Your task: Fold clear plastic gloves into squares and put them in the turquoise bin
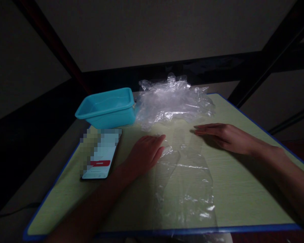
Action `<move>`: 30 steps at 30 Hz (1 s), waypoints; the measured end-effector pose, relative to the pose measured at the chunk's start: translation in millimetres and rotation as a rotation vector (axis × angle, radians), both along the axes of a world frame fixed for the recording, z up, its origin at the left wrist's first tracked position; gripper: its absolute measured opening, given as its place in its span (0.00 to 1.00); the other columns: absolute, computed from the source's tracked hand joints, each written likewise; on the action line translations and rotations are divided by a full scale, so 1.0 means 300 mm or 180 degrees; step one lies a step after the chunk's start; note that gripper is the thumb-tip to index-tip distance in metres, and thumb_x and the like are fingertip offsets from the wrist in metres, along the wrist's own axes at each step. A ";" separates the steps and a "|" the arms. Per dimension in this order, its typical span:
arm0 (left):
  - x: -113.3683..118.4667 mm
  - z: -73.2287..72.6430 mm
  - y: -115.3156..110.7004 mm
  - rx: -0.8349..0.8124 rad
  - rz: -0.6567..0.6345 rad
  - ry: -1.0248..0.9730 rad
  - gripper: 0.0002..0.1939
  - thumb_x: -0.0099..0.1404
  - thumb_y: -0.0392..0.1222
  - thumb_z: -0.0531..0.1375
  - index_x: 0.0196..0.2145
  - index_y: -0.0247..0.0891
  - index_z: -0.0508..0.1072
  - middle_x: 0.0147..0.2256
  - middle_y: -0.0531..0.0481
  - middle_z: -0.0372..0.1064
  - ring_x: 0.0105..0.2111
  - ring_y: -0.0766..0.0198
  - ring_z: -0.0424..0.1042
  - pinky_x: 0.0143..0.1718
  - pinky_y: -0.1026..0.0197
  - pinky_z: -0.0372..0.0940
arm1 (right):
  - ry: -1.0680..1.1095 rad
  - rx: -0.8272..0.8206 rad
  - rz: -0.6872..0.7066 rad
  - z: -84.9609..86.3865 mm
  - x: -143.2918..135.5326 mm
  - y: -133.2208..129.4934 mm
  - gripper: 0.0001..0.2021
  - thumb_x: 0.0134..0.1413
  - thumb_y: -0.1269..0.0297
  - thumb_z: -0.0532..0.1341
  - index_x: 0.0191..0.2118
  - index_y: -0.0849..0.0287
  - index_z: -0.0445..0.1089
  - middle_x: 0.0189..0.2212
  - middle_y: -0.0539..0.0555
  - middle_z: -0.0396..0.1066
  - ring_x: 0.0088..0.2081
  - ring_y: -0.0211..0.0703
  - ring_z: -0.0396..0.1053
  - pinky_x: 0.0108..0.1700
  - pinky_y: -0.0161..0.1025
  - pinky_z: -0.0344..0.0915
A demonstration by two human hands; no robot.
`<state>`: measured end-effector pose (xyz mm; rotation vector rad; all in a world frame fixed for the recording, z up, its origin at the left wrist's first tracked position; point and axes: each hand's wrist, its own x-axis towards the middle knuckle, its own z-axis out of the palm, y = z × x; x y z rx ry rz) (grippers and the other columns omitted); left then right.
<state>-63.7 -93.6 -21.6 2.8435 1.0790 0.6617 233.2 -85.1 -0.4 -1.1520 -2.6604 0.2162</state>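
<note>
A clear, thin plastic bag or sheet (pixel 186 182) lies spread on the table, its near end hanging over the front edge. My left hand (pixel 148 152) rests at its upper left side, fingers stretched out and holding nothing. To the right of the plastic's far end is my right hand (pixel 224 135), its fingers extended toward the left with nothing visible in them. Behind both hands sits a crumpled heap of clear plastic (pixel 174 99).
An open turquoise basin (pixel 111 116) stands at the table's back left, touching or close beside the plastic heap. A lit phone (pixel 102 155) lies left of my left hand. The pale green table (pixel 245 195) has a blue edge, and a wall rises behind it.
</note>
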 end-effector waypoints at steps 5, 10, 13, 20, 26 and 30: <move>-0.008 -0.010 0.017 0.0325 0.0263 -0.0786 0.15 0.62 0.27 0.50 0.45 0.35 0.66 0.43 0.44 0.70 0.43 0.60 0.70 0.44 0.54 0.68 | -0.0170 0.0210 -0.0088 -0.019 -0.013 0.001 0.23 0.55 0.71 0.48 0.57 0.61 0.61 0.53 0.61 0.66 0.52 0.50 0.66 0.50 0.50 0.67; -0.022 -0.018 0.024 0.0251 0.0198 -0.0958 0.25 0.54 0.18 0.45 0.45 0.34 0.67 0.47 0.42 0.67 0.48 0.60 0.67 0.48 0.52 0.65 | -0.0241 0.0283 -0.0044 -0.031 -0.025 0.000 0.22 0.58 0.69 0.46 0.57 0.62 0.61 0.52 0.62 0.66 0.53 0.49 0.65 0.50 0.49 0.67; -0.022 -0.022 0.019 0.0087 0.0078 -0.0821 0.28 0.52 0.18 0.44 0.49 0.33 0.65 0.47 0.40 0.65 0.49 0.58 0.65 0.49 0.50 0.65 | -0.0210 0.0245 -0.0032 -0.031 -0.030 -0.001 0.22 0.59 0.69 0.45 0.56 0.65 0.62 0.52 0.64 0.67 0.52 0.50 0.66 0.50 0.50 0.67; -0.015 -0.025 0.024 -0.0039 -0.0100 -0.0825 0.26 0.49 0.18 0.45 0.43 0.31 0.69 0.39 0.43 0.68 0.41 0.59 0.67 0.43 0.53 0.67 | -0.0116 0.0228 0.0067 -0.031 -0.041 -0.002 0.22 0.59 0.69 0.45 0.55 0.70 0.63 0.50 0.66 0.68 0.51 0.51 0.67 0.51 0.49 0.66; -0.007 -0.019 0.031 0.0007 0.0050 -0.0617 0.19 0.53 0.21 0.48 0.37 0.33 0.71 0.36 0.45 0.71 0.38 0.59 0.68 0.41 0.53 0.65 | -0.0083 0.0305 0.0082 -0.027 -0.052 -0.008 0.21 0.60 0.68 0.45 0.54 0.69 0.64 0.49 0.64 0.69 0.49 0.49 0.68 0.50 0.48 0.67; -0.001 -0.018 0.024 -0.0108 0.0192 -0.0533 0.15 0.60 0.31 0.53 0.46 0.30 0.68 0.41 0.41 0.71 0.43 0.56 0.69 0.46 0.50 0.63 | -0.0146 0.0430 0.0047 -0.024 -0.061 -0.009 0.20 0.61 0.66 0.45 0.53 0.67 0.65 0.47 0.63 0.71 0.47 0.49 0.70 0.47 0.47 0.69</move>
